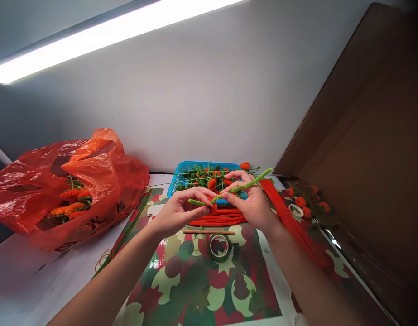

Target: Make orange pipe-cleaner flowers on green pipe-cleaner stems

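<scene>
A fuzzy light green pipe cleaner (252, 182) runs slantwise between my two hands above the mat. My left hand (183, 207) pinches it near its lower left end, with a small orange flower head (213, 209) just under the fingertips. My right hand (247, 199) grips the stem between thumb and fingers, and its free end sticks out to the upper right. Whether the flower head is joined to this stem I cannot tell. Directly below lie a bundle of red pipe cleaners (217, 218), a thin brown stick (209, 232) and a roll of green tape (220, 247).
Behind my hands stands a blue basket (176, 179) of orange flowers with green stems. A red plastic bag (127, 181) holding more flowers sits left. Red strips (293, 222), a white ring (295, 210) and a cardboard panel (361, 136) are right. The patterned mat (202, 299) covers the table.
</scene>
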`<state>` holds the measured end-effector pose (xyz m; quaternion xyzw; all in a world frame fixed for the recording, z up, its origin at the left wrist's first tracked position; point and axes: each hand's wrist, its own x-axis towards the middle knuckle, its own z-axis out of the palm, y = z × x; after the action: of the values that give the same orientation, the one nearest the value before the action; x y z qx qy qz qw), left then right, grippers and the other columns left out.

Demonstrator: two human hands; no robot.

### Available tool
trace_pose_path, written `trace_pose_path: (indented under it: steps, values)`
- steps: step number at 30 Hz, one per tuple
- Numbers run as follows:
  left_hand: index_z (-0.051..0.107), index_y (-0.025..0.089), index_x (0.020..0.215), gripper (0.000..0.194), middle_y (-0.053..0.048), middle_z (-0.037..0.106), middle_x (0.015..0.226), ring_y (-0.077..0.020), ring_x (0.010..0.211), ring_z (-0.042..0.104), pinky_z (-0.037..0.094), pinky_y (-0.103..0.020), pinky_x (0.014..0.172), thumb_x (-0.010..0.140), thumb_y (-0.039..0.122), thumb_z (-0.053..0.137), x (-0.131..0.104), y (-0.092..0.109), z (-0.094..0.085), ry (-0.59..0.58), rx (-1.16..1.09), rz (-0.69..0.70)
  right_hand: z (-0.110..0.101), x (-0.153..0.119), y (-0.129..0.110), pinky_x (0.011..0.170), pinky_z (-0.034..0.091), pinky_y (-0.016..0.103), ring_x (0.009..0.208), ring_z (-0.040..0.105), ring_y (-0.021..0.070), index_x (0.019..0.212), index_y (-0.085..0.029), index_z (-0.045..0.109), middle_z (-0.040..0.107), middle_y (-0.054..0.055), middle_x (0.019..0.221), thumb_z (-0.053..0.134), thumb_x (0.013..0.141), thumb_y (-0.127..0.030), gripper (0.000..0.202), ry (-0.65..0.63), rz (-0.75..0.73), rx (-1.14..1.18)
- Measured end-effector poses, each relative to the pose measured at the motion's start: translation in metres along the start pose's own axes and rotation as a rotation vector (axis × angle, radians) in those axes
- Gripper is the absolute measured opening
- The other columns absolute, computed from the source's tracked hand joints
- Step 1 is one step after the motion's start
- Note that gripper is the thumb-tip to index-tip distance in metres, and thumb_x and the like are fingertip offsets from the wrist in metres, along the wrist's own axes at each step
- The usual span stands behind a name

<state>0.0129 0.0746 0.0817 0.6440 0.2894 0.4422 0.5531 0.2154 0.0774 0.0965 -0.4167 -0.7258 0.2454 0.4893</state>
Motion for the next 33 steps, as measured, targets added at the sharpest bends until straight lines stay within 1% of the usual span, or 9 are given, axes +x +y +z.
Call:
trace_pose_path:
  steps: [4, 8, 12, 18, 23, 26, 29, 31, 33]
  values:
    - [0.068, 0.017, 0.079, 0.013, -0.007, 0.066, 0.096, -0.0176, 0.088, 0.062, 0.054, -0.027, 0.073, 0.075, 0.028, 0.073, 0.002, -0.005, 0.0, 0.039, -0.015, 0.042, -0.001, 0.0, -0.002, 0.101, 0.036, 0.042, 0.111, 0.051, 0.0225, 0.075, -0.023, 0.07, 0.057, 0.003, 0.11, 0.067, 0.079, -0.025, 0.005, 0.012, -0.016, 0.0]
    - [0.065, 0.018, 0.089, 0.02, -0.005, 0.067, 0.089, -0.0153, 0.08, 0.062, 0.052, -0.026, 0.071, 0.074, 0.03, 0.073, 0.004, -0.01, -0.001, 0.076, -0.041, -0.045, -0.001, 0.0, -0.001, 0.099, 0.038, 0.04, 0.111, 0.052, 0.0216, 0.074, -0.023, 0.07, 0.056, 0.003, 0.109, 0.067, 0.079, -0.024, 0.006, 0.02, -0.023, 0.014]
    - [0.062, 0.016, 0.081, 0.021, -0.006, 0.068, 0.087, -0.013, 0.07, 0.059, 0.051, -0.027, 0.068, 0.073, 0.032, 0.073, 0.003, -0.009, 0.0, 0.062, -0.035, -0.124, 0.001, -0.001, -0.001, 0.098, 0.038, 0.041, 0.11, 0.051, 0.0219, 0.074, -0.023, 0.07, 0.057, 0.003, 0.109, 0.068, 0.079, -0.024, 0.005, 0.03, -0.019, -0.007]
    - [0.062, 0.015, 0.075, 0.017, -0.003, 0.063, 0.072, -0.0134, 0.064, 0.058, 0.049, -0.026, 0.06, 0.071, 0.03, 0.069, 0.003, -0.008, 0.005, 0.008, 0.1, -0.232, 0.007, -0.005, -0.005, 0.097, 0.038, 0.041, 0.109, 0.049, 0.0224, 0.074, -0.025, 0.07, 0.06, 0.002, 0.108, 0.068, 0.079, -0.02, 0.007, 0.028, -0.077, -0.107]
    - [0.059, 0.015, 0.07, 0.014, 0.0, 0.059, 0.062, -0.0118, 0.057, 0.055, 0.045, -0.024, 0.054, 0.071, 0.026, 0.067, 0.003, -0.012, 0.008, 0.004, 0.144, -0.272, 0.018, -0.006, 0.001, 0.095, 0.04, 0.041, 0.104, 0.051, 0.023, 0.073, -0.022, 0.07, 0.063, 0.004, 0.102, 0.069, 0.076, -0.019, 0.005, 0.087, -0.049, -0.18]
    - [0.056, 0.016, 0.068, 0.012, 0.0, 0.059, 0.064, -0.0125, 0.059, 0.056, 0.046, -0.024, 0.056, 0.073, 0.024, 0.063, 0.003, -0.013, 0.013, 0.075, 0.226, -0.168, 0.024, -0.005, 0.01, 0.087, 0.044, 0.039, 0.094, 0.056, 0.0222, 0.073, -0.02, 0.069, 0.067, 0.005, 0.09, 0.066, 0.078, -0.021, 0.006, 0.111, 0.03, -0.113]
    - [0.054, 0.017, 0.063, 0.013, -0.004, 0.064, 0.076, -0.0154, 0.072, 0.06, 0.047, -0.026, 0.064, 0.075, 0.017, 0.058, 0.001, -0.013, 0.019, 0.135, 0.443, 0.052, 0.025, -0.003, 0.016, 0.075, 0.048, 0.033, 0.078, 0.062, 0.0197, 0.075, -0.017, 0.069, 0.069, 0.005, 0.078, 0.064, 0.079, -0.026, 0.011, 0.057, 0.193, 0.015]
    - [0.055, 0.018, 0.063, 0.013, -0.004, 0.065, 0.084, -0.0152, 0.075, 0.06, 0.046, -0.025, 0.066, 0.075, 0.012, 0.055, -0.001, -0.014, 0.023, 0.122, 0.586, 0.175, 0.024, -0.003, 0.015, 0.068, 0.048, 0.029, 0.071, 0.062, 0.0179, 0.073, -0.016, 0.069, 0.069, 0.004, 0.073, 0.065, 0.077, -0.028, 0.013, 0.002, 0.265, 0.057]
    - [0.057, 0.019, 0.066, 0.014, -0.003, 0.064, 0.081, -0.0134, 0.071, 0.057, 0.043, -0.024, 0.063, 0.075, 0.009, 0.053, -0.002, -0.017, 0.027, 0.079, 0.667, 0.23, 0.022, -0.004, 0.011, 0.064, 0.047, 0.027, 0.068, 0.061, 0.0165, 0.069, -0.016, 0.068, 0.068, 0.003, 0.071, 0.066, 0.075, -0.026, 0.012, -0.034, 0.268, 0.035]
